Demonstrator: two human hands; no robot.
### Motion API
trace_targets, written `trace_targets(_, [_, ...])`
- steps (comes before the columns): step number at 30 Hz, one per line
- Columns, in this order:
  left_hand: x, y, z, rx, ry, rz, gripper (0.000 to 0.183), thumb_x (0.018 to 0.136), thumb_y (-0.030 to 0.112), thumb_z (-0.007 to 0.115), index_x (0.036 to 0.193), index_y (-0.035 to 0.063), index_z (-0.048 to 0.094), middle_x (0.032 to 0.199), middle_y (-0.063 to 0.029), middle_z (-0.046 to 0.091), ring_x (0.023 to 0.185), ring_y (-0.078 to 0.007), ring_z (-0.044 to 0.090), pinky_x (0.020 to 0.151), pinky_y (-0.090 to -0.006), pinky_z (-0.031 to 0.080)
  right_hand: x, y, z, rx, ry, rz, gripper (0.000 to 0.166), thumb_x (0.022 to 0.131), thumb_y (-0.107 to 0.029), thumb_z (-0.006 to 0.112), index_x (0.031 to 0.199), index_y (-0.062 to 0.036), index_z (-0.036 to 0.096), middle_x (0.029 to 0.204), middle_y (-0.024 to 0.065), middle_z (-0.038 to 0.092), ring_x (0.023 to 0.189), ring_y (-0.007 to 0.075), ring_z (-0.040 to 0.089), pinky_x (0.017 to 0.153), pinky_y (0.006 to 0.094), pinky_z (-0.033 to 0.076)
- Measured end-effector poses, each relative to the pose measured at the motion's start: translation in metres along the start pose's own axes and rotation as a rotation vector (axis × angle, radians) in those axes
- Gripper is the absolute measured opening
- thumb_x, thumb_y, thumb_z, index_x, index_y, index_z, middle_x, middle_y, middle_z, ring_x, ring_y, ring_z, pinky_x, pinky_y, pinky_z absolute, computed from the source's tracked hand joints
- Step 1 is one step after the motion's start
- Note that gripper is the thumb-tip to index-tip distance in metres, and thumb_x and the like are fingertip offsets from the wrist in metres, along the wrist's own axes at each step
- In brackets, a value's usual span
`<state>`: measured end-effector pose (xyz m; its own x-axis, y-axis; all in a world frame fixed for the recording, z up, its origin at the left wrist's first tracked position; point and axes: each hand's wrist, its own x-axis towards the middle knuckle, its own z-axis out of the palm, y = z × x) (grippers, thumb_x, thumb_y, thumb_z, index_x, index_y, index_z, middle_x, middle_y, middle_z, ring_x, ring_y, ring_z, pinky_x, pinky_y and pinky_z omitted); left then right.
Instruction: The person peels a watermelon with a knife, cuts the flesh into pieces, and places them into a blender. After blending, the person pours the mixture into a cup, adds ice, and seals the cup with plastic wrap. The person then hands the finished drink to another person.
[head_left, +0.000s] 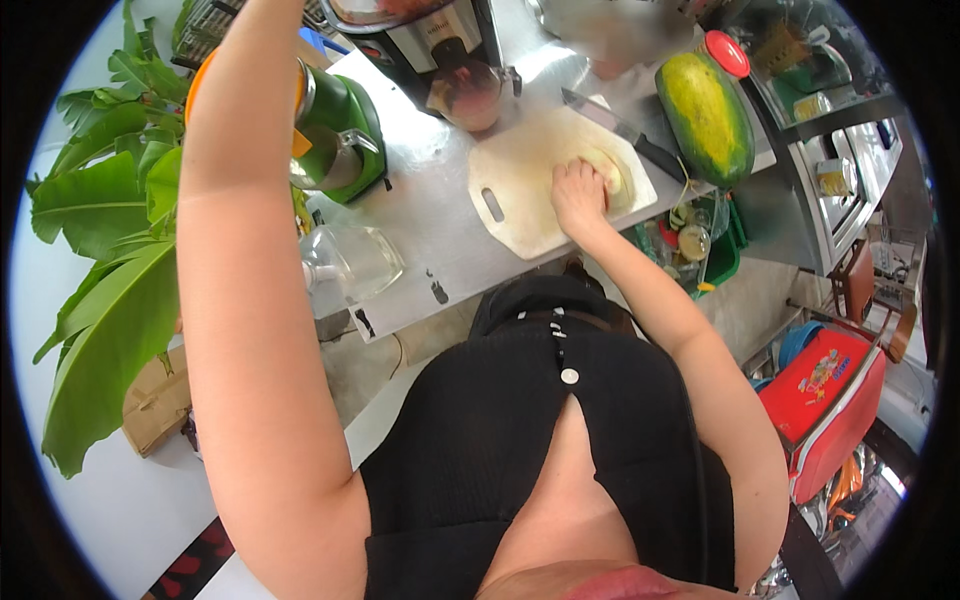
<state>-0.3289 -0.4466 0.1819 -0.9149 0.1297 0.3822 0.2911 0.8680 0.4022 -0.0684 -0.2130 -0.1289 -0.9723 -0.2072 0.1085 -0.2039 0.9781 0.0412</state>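
My right hand (579, 196) rests on a white plastic cutting board (517, 169), its fingers curled around a pale yellowish piece of produce (609, 174) that they partly cover. A knife with a black handle (660, 159) lies along the board's far right edge, beside a large green and yellow fruit (705, 120). My left arm reaches up past the top of the picture, so my left hand is out of view. Ahead of me stands a black and silver juicer (420, 45), and a clear jug (466, 94) with reddish contents is at its front.
On the steel counter (420, 202) at left are a green blender (341, 161) and a clear pump bottle (360, 262). A red lid (727, 54) lies near the large fruit. Below the counter's right side is a green bin (724, 259) with scraps. A red cooler (814, 382) stands at right.
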Motion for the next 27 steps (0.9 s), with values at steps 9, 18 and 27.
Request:
trace_targets(9, [0.012, 0.020, -0.037, 0.102, -0.012, 0.079, 0.067, 0.054, 0.050, 0.072, 0.105, 0.0073, 0.062, 0.095, -0.0172, 0.064, 0.091, -0.0279, 0.061, 0.080, -0.0348, 0.049, 0.009, 0.021, -0.034, 0.217, -0.154, -0.292, 0.036, 0.070, -0.018, 0.067, 0.101, -0.0057, 0.055, 0.093, 0.0145, 0.062, 0.083, 0.0294, 0.061, 0.080, 0.0461, 0.043])
trace_targets(18, [0.057, 0.079, -0.169, -0.061, 0.113, 0.070, 0.063, 0.058, 0.036, 0.073, 0.110, 0.0027, 0.060, 0.096, -0.0135, 0.063, 0.088, -0.0195, 0.060, 0.078, -0.0300, 0.048, 0.199, 0.045, -0.221, 1.810, 0.210, -0.346, 0.039, 0.080, -0.009, 0.065, 0.110, 0.0062, 0.045, 0.101, 0.0130, 0.058, 0.091, 0.0177, 0.058, 0.080, 0.0303, 0.048])
trace_targets(27, [0.034, 0.101, -0.221, 0.037, 0.235, 0.129, 0.057, 0.064, 0.037, 0.069, 0.109, 0.0041, 0.060, 0.095, -0.0107, 0.064, 0.087, -0.0182, 0.061, 0.078, -0.0300, 0.048, 0.335, -0.024, -0.263, 1.171, 0.536, -0.285, 0.040, 0.075, -0.025, 0.065, 0.109, -0.0064, 0.057, 0.098, 0.0128, 0.063, 0.094, 0.0246, 0.060, 0.082, 0.0389, 0.045])
